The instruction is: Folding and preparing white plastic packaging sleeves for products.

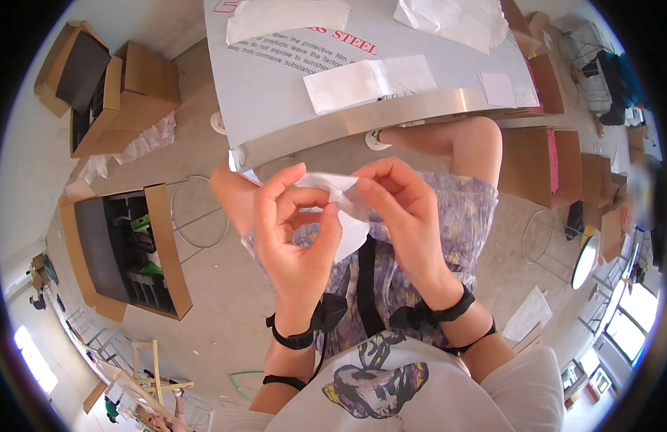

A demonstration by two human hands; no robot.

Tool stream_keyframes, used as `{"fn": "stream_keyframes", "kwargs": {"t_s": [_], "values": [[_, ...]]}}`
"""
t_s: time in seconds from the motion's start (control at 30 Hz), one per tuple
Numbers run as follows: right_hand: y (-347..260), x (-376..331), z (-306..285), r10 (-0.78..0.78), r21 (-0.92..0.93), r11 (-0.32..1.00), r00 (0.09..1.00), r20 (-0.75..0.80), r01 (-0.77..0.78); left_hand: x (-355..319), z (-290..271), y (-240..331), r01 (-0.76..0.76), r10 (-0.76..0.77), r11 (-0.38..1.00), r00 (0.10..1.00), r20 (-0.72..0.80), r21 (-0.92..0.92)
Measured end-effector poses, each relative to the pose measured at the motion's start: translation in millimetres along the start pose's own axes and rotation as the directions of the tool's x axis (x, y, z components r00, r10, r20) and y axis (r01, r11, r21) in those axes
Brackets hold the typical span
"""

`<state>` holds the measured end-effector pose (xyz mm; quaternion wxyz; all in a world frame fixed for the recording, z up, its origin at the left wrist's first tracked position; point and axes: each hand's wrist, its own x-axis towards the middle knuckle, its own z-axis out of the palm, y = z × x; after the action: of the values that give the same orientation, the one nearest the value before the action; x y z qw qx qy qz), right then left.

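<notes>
A crumpled piece of thin white paper (353, 236) is held up between my two hands, above my lap and just short of the table's near edge. My left hand (294, 234) pinches it between thumb and fingers, with the index finger raised and curled. On the other side, my right hand (405, 212) grips the paper between thumb and fingertips. The sheet bunches up where the two hands meet and hangs down between them. Flat on the table (268, 101) beyond lies a folded white sheet (344, 86), with a small pale square (497, 89) to its right.
Crumpled white papers (286, 20) lie at the table's far side. An open carton with dark foam and green items (176, 252) stands on the floor at left, with another open carton (147, 90) behind it. Brown cartons (520, 165) and a wire stand (538, 237) are at right.
</notes>
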<state>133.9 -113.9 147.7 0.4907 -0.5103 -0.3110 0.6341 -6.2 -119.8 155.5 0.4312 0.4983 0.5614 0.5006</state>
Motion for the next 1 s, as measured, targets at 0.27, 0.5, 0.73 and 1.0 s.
{"fn": "stream_keyframes", "kwargs": {"t_s": [0.27, 0.5, 0.73, 1.0], "values": [[23, 56, 33, 0.226, 0.633, 0.754, 0.974, 0.003, -0.177, 34, -22, -24, 0.042, -0.116, 0.970, 0.947, -0.299, -0.241], [12, 124, 59, 0.270, 0.897, 0.403, 0.960, 0.075, -0.184, 98, -28, -12, -0.183, -0.069, 0.797, 0.919, -0.387, -0.576], [52, 166, 18, 0.232, 0.777, 0.616, 0.911, -0.341, 0.133, 138, -11, -71, -0.004, -0.223, 0.851, 0.903, -0.367, -0.525], [49, 168, -31, 0.038, 0.246, 0.966, 0.903, -0.429, 0.076, 152, -43, -155, 0.329, -0.128, 0.820, 0.904, -0.409, 0.469]]}}
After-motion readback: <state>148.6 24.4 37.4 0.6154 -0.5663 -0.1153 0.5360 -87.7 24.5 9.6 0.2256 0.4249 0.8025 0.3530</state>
